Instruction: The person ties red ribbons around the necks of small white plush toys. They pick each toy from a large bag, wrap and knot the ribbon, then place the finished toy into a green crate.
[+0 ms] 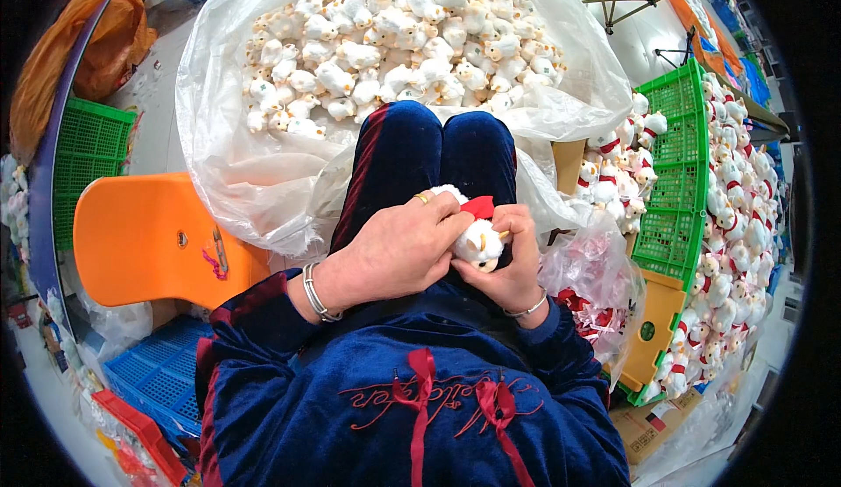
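Note:
Above my lap I hold a small white plush animal [478, 243] with yellow horns and a red cloth piece on its neck. My left hand [399, 246] grips its body and the edge of the red cloth, fingers bent and a ring on one of them. My right hand [515, 264] closes round the head from the other side, thumb near the face. Parts of the toy's body are hidden under my left fingers. In front of my knees a big clear plastic bag [223, 150] holds a heap of white plush animals [359, 53] without red cloth.
At my left stands an orange plastic chair [131, 242] above a blue crate [162, 369]. To my right, a clear bag of red pieces [596, 281] lies beside a green crate [670, 215]. Plush animals with red neck pieces [731, 250] are heaped beyond it.

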`<control>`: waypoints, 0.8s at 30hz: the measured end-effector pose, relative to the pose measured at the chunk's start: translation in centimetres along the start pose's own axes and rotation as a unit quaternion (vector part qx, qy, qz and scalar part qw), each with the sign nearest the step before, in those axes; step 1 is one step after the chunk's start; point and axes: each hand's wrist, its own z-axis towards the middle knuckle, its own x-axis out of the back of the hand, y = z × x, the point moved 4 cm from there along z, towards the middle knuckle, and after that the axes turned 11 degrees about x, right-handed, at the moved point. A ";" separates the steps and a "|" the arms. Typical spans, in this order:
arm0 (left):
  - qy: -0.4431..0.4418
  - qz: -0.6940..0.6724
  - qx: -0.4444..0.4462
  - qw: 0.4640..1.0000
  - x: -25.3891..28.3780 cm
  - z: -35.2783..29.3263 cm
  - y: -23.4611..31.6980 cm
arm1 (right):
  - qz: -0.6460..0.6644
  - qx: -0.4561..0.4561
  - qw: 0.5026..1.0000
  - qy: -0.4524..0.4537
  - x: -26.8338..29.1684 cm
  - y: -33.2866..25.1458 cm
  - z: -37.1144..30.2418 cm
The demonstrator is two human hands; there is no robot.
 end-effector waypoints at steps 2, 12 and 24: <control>-0.011 -0.019 0.002 1.000 -0.3 0.1 -0.3 | -0.016 -0.009 1.000 -0.005 -0.1 -0.2 0.5; -0.087 -0.454 0.195 0.865 -4.2 -0.7 -5.8 | -0.018 -0.059 0.996 0.066 4.9 1.3 4.3; -0.096 -0.529 0.211 0.816 -5.4 -0.9 -6.1 | 0.013 -0.101 0.986 -0.134 0.6 1.5 3.3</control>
